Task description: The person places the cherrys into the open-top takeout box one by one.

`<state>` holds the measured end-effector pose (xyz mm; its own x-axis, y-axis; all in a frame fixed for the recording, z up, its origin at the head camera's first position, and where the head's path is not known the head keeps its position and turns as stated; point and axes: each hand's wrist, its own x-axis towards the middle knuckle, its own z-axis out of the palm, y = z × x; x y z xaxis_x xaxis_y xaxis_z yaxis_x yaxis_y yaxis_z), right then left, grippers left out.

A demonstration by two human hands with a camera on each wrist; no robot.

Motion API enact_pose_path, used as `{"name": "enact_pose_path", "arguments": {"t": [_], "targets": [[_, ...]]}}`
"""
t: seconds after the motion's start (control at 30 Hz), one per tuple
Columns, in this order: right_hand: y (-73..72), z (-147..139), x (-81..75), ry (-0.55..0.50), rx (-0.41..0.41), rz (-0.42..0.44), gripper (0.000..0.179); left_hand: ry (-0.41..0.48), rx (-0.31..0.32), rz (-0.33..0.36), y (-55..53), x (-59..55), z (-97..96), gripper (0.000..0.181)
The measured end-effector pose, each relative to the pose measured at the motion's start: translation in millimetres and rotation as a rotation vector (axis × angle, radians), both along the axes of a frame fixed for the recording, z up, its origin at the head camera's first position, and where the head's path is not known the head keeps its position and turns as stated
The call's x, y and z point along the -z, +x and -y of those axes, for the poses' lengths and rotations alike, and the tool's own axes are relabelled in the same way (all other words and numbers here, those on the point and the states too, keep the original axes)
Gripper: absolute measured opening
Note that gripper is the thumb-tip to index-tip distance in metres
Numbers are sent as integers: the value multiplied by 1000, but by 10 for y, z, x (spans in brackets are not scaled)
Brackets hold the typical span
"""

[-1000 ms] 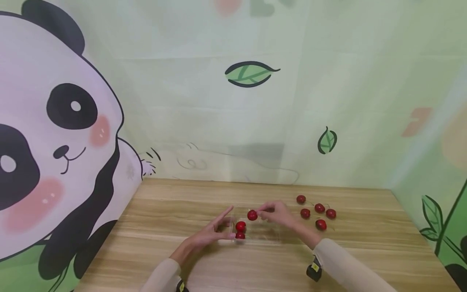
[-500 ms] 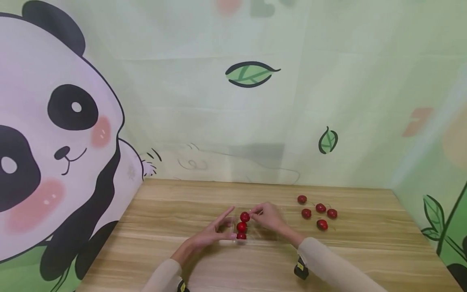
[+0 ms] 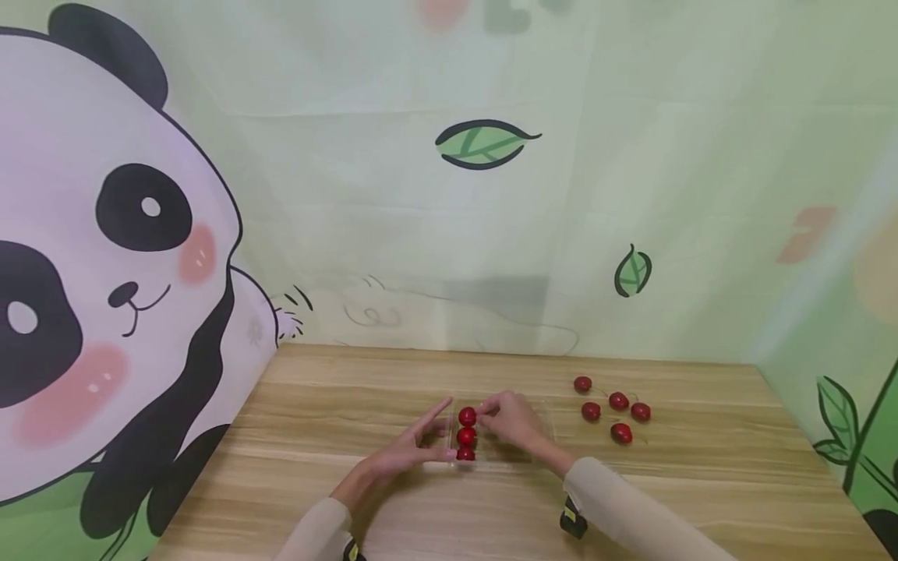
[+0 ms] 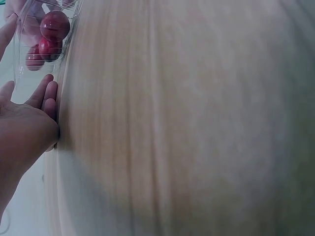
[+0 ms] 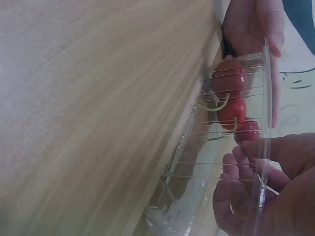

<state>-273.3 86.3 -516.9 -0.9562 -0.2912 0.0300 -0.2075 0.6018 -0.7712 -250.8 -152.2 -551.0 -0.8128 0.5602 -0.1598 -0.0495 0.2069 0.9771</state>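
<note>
In the head view a clear plastic box (image 3: 508,461) lies on the table with three red cherries lined up at its left end: a back cherry (image 3: 467,417), a middle cherry (image 3: 466,436) and a front cherry (image 3: 465,453). My right hand (image 3: 510,421) reaches into the box and pinches at the back cherry, its thumb tip right at that cherry (image 5: 247,131) in the right wrist view. My left hand (image 3: 401,452) rests at the box's left end, thumb and index finger spread straight along its two sides. Green stems show on the cherries inside the box.
Several loose cherries (image 3: 619,401) with stems lie on the wooden table (image 3: 337,374), right of the box. A printed cloth backdrop (image 3: 393,195) with a panda and leaves stands behind the table. A small black device (image 3: 572,517) hangs at my right wrist.
My right hand has moved left with the cherry, bringing it down into the row behind the other two. My left hand has stayed at the box's end.
</note>
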Motion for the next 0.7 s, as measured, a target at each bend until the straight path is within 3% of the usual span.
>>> {"name": "enact_pose_path", "arguments": {"t": [0.4, 0.57, 0.7], "targets": [[17, -45, 49, -13, 23, 7, 12, 7, 11, 0, -5, 6, -3, 94], [28, -105, 11, 8, 36, -34, 11, 6, 12, -2, -14, 13, -1, 95], [40, -186, -57, -65, 25, 3, 14, 9, 8, -1, -12, 12, -4, 95]]}}
